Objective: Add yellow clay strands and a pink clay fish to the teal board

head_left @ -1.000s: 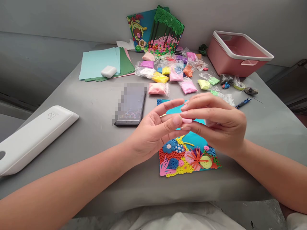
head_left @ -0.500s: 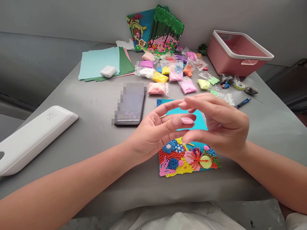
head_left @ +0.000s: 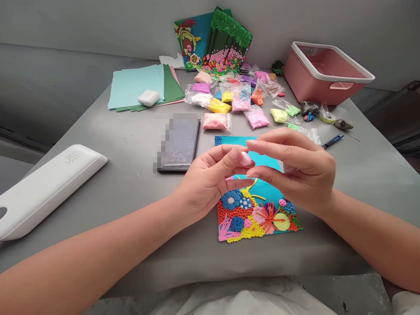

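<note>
Between the thumb and fingers of my left hand (head_left: 213, 177) is a small lump of pale pink modelling clay (head_left: 246, 159). My right hand (head_left: 297, 168) hovers just to the right of the lump, thumb and fingers apart and curved around empty air. Below both hands lies a blue board (head_left: 272, 192) with clay decoration on its lower part: a blue flower (head_left: 231, 200), orange spiky strands (head_left: 269, 217), a pale yellow disc (head_left: 281, 222) and pink strands (head_left: 225, 228). My hands cover part of the board's upper area.
A phone (head_left: 179, 142) and a white power bank-like device (head_left: 49, 188) lie to the left. Behind are coloured sheets (head_left: 136, 83), a white earphone case (head_left: 148, 98), several clay bags (head_left: 216, 121), two decorated boards (head_left: 229, 39), a pink bin (head_left: 315, 83) and a blue cutter (head_left: 333, 141).
My left fingers have closed more around the pink clay, which now looks shorter and rounder. My right hand has shifted slightly left, and its fingers remain apart.
</note>
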Action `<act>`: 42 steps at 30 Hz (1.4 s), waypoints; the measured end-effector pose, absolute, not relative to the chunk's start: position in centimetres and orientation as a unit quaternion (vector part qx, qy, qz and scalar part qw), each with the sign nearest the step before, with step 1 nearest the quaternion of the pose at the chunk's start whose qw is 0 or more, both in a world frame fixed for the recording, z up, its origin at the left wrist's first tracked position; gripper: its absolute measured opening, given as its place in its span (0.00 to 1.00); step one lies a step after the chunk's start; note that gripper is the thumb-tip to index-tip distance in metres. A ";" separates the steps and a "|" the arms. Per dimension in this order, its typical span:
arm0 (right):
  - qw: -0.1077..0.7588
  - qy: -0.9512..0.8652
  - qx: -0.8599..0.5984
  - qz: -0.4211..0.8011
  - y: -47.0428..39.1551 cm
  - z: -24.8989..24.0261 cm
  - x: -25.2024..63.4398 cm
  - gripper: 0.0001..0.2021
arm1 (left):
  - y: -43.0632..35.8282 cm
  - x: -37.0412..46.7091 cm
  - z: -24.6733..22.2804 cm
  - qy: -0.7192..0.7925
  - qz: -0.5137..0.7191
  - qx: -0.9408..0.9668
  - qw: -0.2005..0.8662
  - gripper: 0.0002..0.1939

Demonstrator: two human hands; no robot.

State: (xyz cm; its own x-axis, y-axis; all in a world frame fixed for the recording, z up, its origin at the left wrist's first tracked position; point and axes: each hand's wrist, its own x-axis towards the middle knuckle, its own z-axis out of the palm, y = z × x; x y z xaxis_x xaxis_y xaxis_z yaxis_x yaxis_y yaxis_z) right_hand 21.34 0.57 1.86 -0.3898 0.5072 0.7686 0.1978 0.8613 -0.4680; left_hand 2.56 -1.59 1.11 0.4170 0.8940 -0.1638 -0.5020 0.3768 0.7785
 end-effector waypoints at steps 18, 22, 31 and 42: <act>0.506 -0.788 -0.259 0.235 0.7 1.8 21.2 0.15 | -1.5 2.6 1.5 0.302 0.485 0.277 0.772 0.10; 0.495 -0.786 -0.272 0.251 0.7 1.9 21.0 0.11 | -1.4 2.6 1.2 0.300 0.482 0.279 0.774 0.07; 0.492 -0.692 -0.364 0.383 1.1 1.0 21.3 0.14 | -1.0 2.5 1.3 0.317 0.483 0.233 0.782 0.10; 0.502 -0.666 -0.364 0.414 0.8 0.0 21.1 0.31 | -1.8 2.4 1.8 0.243 0.457 0.156 0.841 0.16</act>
State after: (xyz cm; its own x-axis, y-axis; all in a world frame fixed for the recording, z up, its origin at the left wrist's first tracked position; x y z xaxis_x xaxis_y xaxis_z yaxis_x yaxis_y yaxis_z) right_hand 21.10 0.78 0.05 -0.2302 0.9010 0.3677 0.0685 0.3919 -0.9174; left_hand 2.43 -1.85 1.84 0.4634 0.8453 -0.2658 -0.6934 0.5327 0.4851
